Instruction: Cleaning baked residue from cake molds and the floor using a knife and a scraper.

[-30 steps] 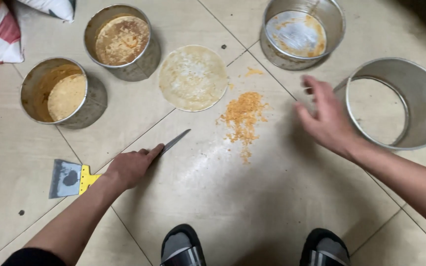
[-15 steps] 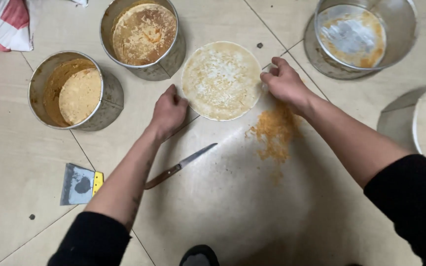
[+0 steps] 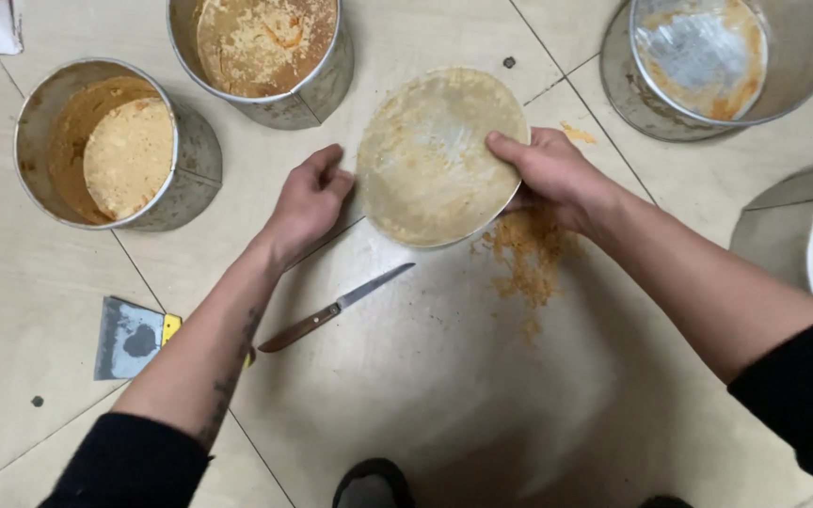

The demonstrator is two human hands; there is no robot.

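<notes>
Gripping the right edge of a round, flat metal disc crusted with pale residue [image 3: 439, 155], the right hand [image 3: 552, 179] has its thumb over the rim and its fingers underneath; the disc is tilted, its near edge raised above the beige tiled floor [image 3: 444, 395]. The left hand [image 3: 308, 202] is released, fingers loosely curled, just beside the disc's left edge; contact cannot be confirmed. A scatter of orange crumbs [image 3: 524, 254] lies on the floor below the right hand. A wooden-handled knife with a slim steel blade [image 3: 336, 308] lies near the left forearm. A metal scraper with a yellow handle [image 3: 131, 337] lies further left. Round steel tins holding tan paste stand at upper left [image 3: 110, 141], top centre [image 3: 261, 52] and upper right [image 3: 722, 61].
</notes>
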